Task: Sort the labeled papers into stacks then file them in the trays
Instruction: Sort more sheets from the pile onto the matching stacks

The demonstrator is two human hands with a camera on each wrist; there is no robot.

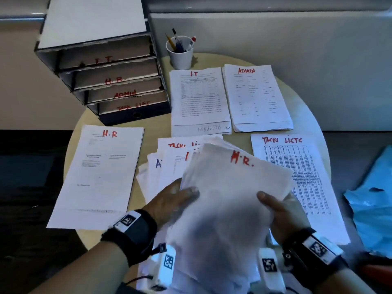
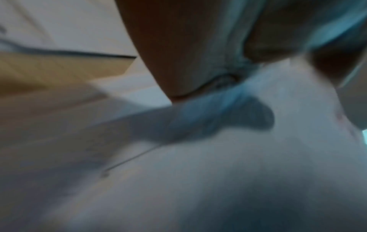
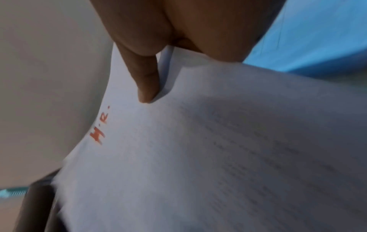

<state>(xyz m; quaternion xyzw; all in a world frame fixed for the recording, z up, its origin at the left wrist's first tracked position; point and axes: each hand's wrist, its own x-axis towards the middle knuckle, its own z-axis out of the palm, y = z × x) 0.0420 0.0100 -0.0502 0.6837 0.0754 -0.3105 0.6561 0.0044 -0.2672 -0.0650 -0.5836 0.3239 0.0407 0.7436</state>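
Both hands hold up a white sheet marked "H.R." [image 1: 233, 187] over the unsorted pile [image 1: 167, 164]. My left hand [image 1: 180, 196] grips its left edge, thumb on top. My right hand [image 1: 273, 202] pinches the right edge, thumb on top; the right wrist view shows that thumb [image 3: 145, 81] pressing the H.R. sheet [image 3: 178, 157]. Sorted stacks lie on the round table [image 1: 152, 141]: H.R [image 1: 99, 175] at left, I.T [image 1: 199, 100] and ADMIN [image 1: 256, 98] at the back, TASK LISTS [image 1: 301, 181] at right. The labelled tray tower [image 1: 110, 81] stands back left. The left wrist view is blurred.
A white cup of pens [image 1: 180, 52] stands behind the I.T stack. Blue plastic sheeting [image 1: 373, 209] lies off the table's right edge. A grey wall panel runs behind the table.
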